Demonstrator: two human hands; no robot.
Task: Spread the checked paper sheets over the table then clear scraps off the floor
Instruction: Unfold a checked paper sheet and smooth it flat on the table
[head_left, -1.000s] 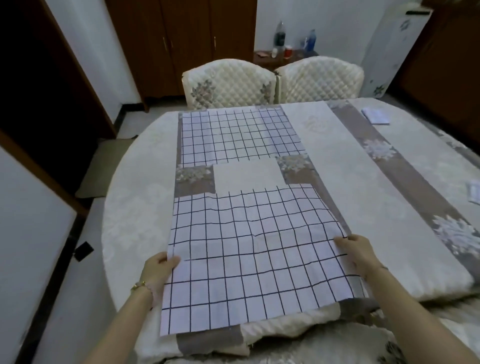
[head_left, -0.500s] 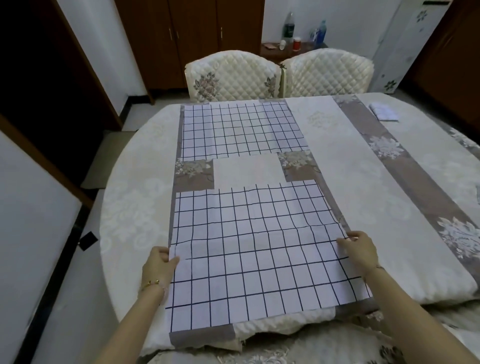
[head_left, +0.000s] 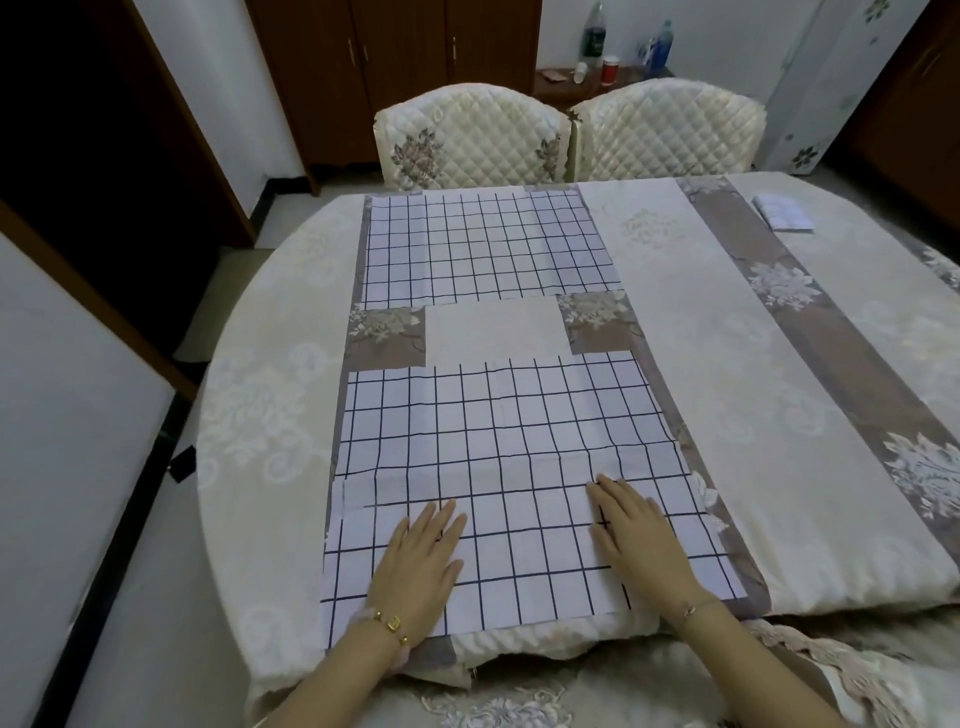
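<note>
A near checked paper sheet (head_left: 498, 447) lies flat on the cloth-covered table (head_left: 727, 415), its front edge at the table's near rim. My left hand (head_left: 421, 561) presses flat on its lower left part, fingers straight. My right hand (head_left: 639, 535) presses flat on its lower right part. A second checked sheet (head_left: 483, 244) lies spread at the far side, with a strip of bare cloth between the two. A folded checked sheet (head_left: 784, 213) sits at the far right of the table.
Two quilted chairs (head_left: 472, 140) stand behind the table's far edge. A side table with bottles and cups (head_left: 602, 62) is against the back wall. A small dark scrap (head_left: 182, 462) lies on the floor to the left, near a white panel.
Both hands let go of the near sheet's side edges and moved inward onto it, now lying flat on its lower part. The sheet has settled flat on the table.
</note>
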